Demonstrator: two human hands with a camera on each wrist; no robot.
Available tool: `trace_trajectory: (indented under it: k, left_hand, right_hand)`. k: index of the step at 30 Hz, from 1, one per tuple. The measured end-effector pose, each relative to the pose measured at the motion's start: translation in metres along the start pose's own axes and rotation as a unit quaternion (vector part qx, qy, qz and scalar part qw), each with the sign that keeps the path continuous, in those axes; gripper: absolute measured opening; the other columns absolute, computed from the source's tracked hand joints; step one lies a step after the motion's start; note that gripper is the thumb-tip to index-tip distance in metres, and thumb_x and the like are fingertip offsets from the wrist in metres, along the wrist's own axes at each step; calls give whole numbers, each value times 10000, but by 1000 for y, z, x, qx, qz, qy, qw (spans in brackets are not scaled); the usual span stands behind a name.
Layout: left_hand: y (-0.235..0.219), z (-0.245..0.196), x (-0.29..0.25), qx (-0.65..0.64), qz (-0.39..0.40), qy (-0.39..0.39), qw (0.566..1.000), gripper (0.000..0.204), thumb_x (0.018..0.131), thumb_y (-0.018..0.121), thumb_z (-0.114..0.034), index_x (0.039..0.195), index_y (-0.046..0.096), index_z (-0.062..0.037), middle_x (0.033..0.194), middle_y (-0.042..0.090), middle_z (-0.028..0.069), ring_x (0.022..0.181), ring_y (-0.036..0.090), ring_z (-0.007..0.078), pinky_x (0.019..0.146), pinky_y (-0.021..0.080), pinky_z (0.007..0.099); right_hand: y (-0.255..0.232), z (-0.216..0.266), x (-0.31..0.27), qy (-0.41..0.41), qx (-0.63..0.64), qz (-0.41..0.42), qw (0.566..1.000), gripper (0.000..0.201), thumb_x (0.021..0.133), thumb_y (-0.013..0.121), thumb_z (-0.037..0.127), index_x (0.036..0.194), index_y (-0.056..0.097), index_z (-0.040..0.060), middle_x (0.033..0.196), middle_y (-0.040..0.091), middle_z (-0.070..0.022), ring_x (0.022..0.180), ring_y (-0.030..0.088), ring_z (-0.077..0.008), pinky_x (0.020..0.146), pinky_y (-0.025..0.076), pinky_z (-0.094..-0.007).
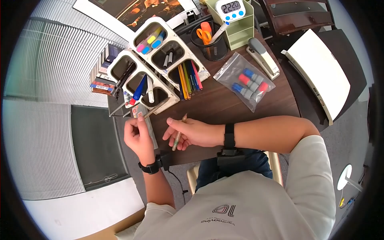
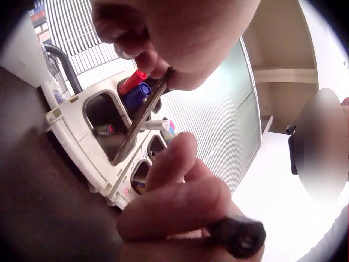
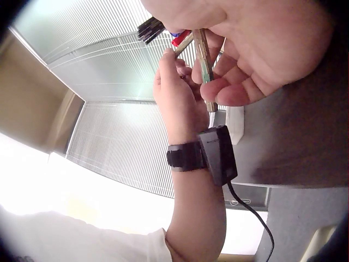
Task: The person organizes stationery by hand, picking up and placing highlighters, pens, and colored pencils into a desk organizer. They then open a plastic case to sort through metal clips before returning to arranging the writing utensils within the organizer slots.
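My left hand point(image 1: 138, 136) pinches a slender brown pencil point(image 1: 157, 108) between thumb and fingers, its far end reaching toward the near white pen organizer point(image 1: 170, 100). In the left wrist view this pencil point(image 2: 139, 120) slants in front of the compartments. My right hand point(image 1: 196, 132) holds a second pencil point(image 1: 178, 135), pale brown with green marks, against its curled fingers. The right wrist view shows the lower end of that pencil point(image 3: 210, 98) sticking out past the fingertips. A clear plastic sleeve point(image 1: 151, 134) with red print lies by the left hand.
Markers and pens fill the near organizer; the far organizer point(image 1: 146, 30) holds highlighters and colored pencils point(image 1: 188, 80). Behind are a mesh cup point(image 1: 214, 50) with scissors, a green rack point(image 1: 240, 34) and a timer point(image 1: 230, 9). A zip bag of markers point(image 1: 246, 82) and a stapler point(image 1: 263, 59) lie rightward.
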State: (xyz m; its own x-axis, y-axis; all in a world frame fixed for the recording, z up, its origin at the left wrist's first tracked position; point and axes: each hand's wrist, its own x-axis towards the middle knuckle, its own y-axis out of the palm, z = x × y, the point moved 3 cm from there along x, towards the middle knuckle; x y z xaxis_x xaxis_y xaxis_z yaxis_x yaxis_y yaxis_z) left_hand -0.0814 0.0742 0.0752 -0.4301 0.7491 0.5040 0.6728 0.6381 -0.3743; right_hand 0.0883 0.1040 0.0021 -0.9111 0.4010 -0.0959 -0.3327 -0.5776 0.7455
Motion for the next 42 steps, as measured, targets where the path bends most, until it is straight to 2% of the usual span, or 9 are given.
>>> trace_trajectory:
  k: [4,7,10,17,22,29,30,33,42]
  left_hand:
    - [0,2,-10,1,-59,45,997,208,970,726,-87,822,588,-38,781,547,-34,646,429,30,562,351,220]
    - [15,-9,-5,154,48,105,981,149,911,787,-82,909,655,-12,780,607,23,641,543,82,590,455,261]
    - [25,-4,-4,114,148,-47,981,139,912,788,-79,987,696,-6,812,672,32,676,579,69,598,470,250]
    - [9,-4,-15,46,103,-63,992,105,971,727,-87,984,676,4,779,638,12,693,544,60,623,452,237]
    - [1,-18,-43,41,281,-123,951,252,1037,650,-211,889,611,-11,748,593,7,695,496,77,626,425,264]
    - [-10,-24,-57,72,362,-135,920,332,1073,569,-249,828,607,-28,699,548,-6,605,487,71,547,383,256]
    - [-12,-21,-57,73,361,-135,920,332,1073,569,-249,828,607,-28,699,548,-6,605,487,71,547,383,256]
    - [-20,-10,-45,-35,160,-162,973,367,1058,617,-220,743,578,-35,631,532,-20,561,424,47,508,317,247]
    - [1,10,-7,76,91,-116,986,428,1031,669,-242,679,523,-48,595,513,-32,566,419,41,509,314,252]
  right_hand:
    - [-1,-1,-1,-3,3,1,1000,677,1079,413,606,1132,653,-25,909,668,-110,757,644,-160,702,546,-292]
    - [-1,-2,1,0,6,6,1000,669,1081,412,603,1130,655,-19,911,667,-108,758,643,-159,701,544,-290]
    - [-1,-1,0,2,11,4,1000,665,1082,411,600,1126,656,-16,912,666,-107,759,642,-158,700,542,-288]
    - [1,1,-2,-1,23,0,1000,675,1079,405,614,1100,654,-14,909,659,-104,751,635,-155,695,537,-288]
    - [-2,-2,-1,14,32,-10,999,671,1084,377,619,1088,666,13,903,662,-73,761,627,-146,711,524,-284]
    - [-4,1,-2,-5,29,-4,1000,663,1094,344,615,1125,665,36,911,653,-36,784,617,-140,737,508,-294]
    - [-2,1,-1,-5,28,-3,1000,663,1094,344,615,1125,665,36,911,653,-36,784,617,-140,737,508,-294]
    - [-3,2,-1,13,32,-19,999,669,1094,337,618,1178,648,32,950,637,-42,805,609,-142,750,505,-296]
    - [1,5,-4,23,10,9,1000,686,1094,327,620,1197,632,14,958,623,-69,821,600,-153,772,503,-301]
